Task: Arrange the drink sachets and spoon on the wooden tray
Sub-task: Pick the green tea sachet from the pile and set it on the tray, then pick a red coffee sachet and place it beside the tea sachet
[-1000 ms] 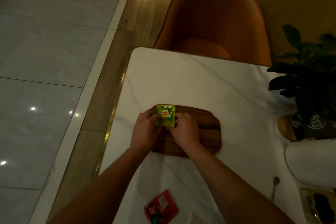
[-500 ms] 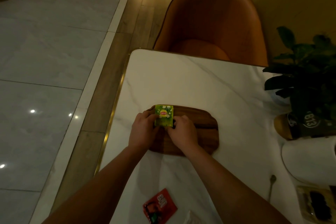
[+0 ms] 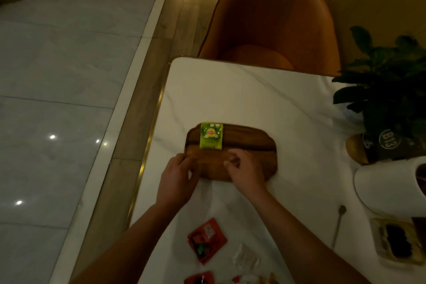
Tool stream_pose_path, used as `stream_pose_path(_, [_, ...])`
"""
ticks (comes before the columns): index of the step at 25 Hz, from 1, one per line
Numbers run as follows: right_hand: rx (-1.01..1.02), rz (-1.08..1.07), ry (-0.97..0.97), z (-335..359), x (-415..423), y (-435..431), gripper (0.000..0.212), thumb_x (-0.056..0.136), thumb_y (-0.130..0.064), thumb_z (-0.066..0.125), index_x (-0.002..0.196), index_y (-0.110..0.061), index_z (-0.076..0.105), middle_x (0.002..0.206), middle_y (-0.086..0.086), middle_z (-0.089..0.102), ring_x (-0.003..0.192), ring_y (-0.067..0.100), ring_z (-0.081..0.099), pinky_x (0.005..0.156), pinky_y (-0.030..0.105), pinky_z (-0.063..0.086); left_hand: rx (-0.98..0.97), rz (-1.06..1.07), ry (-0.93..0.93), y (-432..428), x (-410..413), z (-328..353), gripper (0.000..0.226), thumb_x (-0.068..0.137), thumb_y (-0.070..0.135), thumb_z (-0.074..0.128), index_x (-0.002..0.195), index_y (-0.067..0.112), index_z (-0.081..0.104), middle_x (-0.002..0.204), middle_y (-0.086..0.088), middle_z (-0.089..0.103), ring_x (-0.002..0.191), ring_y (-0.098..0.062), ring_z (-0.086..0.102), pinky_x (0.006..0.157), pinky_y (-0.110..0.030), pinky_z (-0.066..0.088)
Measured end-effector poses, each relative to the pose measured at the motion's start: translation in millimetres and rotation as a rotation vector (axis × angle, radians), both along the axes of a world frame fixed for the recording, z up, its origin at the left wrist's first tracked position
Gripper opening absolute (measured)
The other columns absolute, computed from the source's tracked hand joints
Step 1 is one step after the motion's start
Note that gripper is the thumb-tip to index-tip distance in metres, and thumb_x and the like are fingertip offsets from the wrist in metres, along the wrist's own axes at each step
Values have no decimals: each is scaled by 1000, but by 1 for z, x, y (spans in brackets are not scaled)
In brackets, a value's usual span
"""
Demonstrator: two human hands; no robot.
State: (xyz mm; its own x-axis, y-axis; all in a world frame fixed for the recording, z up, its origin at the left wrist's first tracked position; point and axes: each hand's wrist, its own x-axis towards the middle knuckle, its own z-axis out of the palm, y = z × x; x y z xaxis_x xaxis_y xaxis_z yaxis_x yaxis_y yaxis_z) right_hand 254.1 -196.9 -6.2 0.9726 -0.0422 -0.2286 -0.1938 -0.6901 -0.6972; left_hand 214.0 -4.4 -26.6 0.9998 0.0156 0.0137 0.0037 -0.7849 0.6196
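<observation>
A green tea sachet [image 3: 211,136] lies flat on the far left part of the wooden tray [image 3: 249,143], with no hand on it. My left hand [image 3: 177,177] hovers at the tray's near left edge, fingers loosely curled and holding nothing. My right hand [image 3: 245,168] is over the tray's near middle, fingers apart and holding nothing. Near me on the white table lie a red sachet [image 3: 206,239], a white sachet [image 3: 245,258] and another red sachet [image 3: 199,279] at the bottom edge. A metal spoon [image 3: 338,223] lies to the right.
A potted plant [image 3: 389,99] with a dark B13 tag stands at the right. Below the plant sit a white container [image 3: 389,184] and a small dish [image 3: 396,241]. An orange chair [image 3: 274,23] stands at the table's far end. The table's left edge [image 3: 147,157] drops to the floor.
Both hands have let go of the green sachet and drawn back toward me. The sachet now rests alone on the tray.
</observation>
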Motion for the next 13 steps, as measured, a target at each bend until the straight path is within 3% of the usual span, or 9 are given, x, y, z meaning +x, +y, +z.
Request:
stream_pose_path(5, [27,36,111,9,-91,-31,26,88,-19,69,115,-15,69,105,3,69,84,12,59,81,28,51,-11,9,224,4,-104,13,38,88,23,74,125,17,69,108,-2,67,98,-20,63,79,-31,53])
stream_pose_path(8, [22,27,132,5,-149,-41,24,87,-19,70,111,-20,70,101,-4,68,80,7,59,77,23,49,22,-14,254,4,-160,10,43,86,28,76,127,19,66,110,0,66,99,-18,62,77,-25,48])
stream_pose_path(10, [3,67,166,1,-178,-39,24,87,-18,68,111,-21,70,99,-7,64,79,5,59,78,27,53,78,-51,278,1,-182,7,56,83,33,78,135,20,60,117,-1,63,104,-20,59,78,-27,49])
stream_pose_path(13, [-73,213,205,-7,-206,-29,26,88,-23,66,114,-21,67,106,-3,63,96,14,61,83,33,52,174,-32,278,-13,-182,-1,73,79,43,80,142,19,54,123,-6,60,105,-25,59,78,-36,55])
